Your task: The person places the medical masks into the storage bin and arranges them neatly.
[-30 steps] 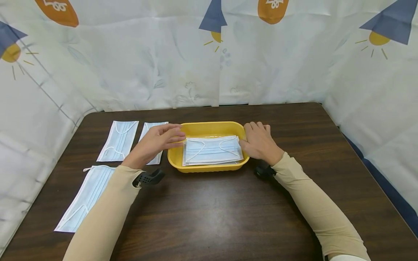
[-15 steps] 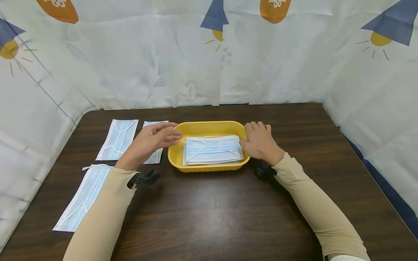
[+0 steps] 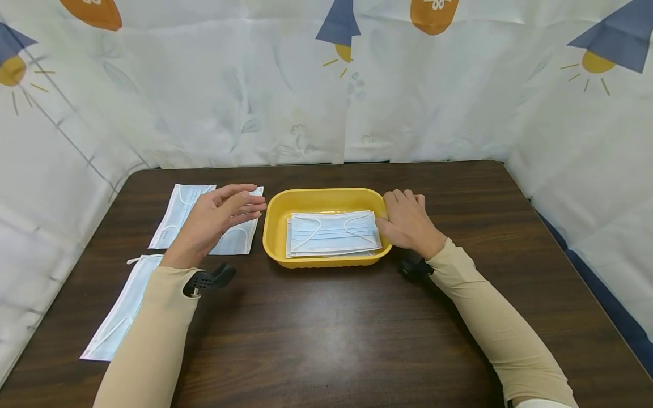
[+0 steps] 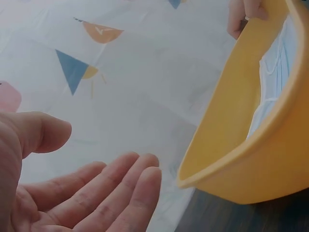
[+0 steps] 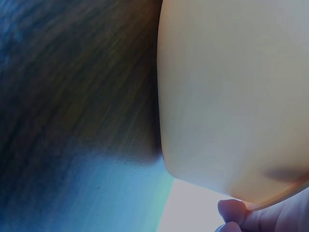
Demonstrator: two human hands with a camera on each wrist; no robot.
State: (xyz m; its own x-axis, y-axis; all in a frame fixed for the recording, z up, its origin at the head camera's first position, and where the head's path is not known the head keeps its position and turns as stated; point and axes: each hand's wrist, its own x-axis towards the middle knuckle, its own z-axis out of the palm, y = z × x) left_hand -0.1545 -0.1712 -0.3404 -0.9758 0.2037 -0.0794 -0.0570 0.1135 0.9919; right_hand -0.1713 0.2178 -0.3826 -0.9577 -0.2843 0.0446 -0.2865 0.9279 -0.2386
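Observation:
In the head view a yellow plastic basket (image 3: pixel 275 226) stands mid-table with a small stack of light blue face masks (image 3: pixel 334 233) lying in it. My right hand (image 3: pixel 408 224) grips the basket's right rim, thumb over the inside and fingers over the outside. Just left of the basket my left hand (image 3: pixel 216 218) hovers with fingers extended, holding nothing; the left wrist view shows its palm and fingers (image 4: pixel 91 203) apart from the basket wall. Beneath and behind that hand lies a face mask (image 3: pixel 237 238), partly covered.
Another face mask (image 3: pixel 168 226) lies at the back left, and a further mask (image 3: pixel 114 317) lies nearer, partly hidden by the left sleeve (image 3: pixel 153 334). The dark wooden table (image 3: pixel 326 340) ends at the back against a printed white curtain (image 3: pixel 229 85).
My left hand has moved left, away from the basket's left rim and over the masks beside it. The right hand keeps its grip on the basket, which stays in place.

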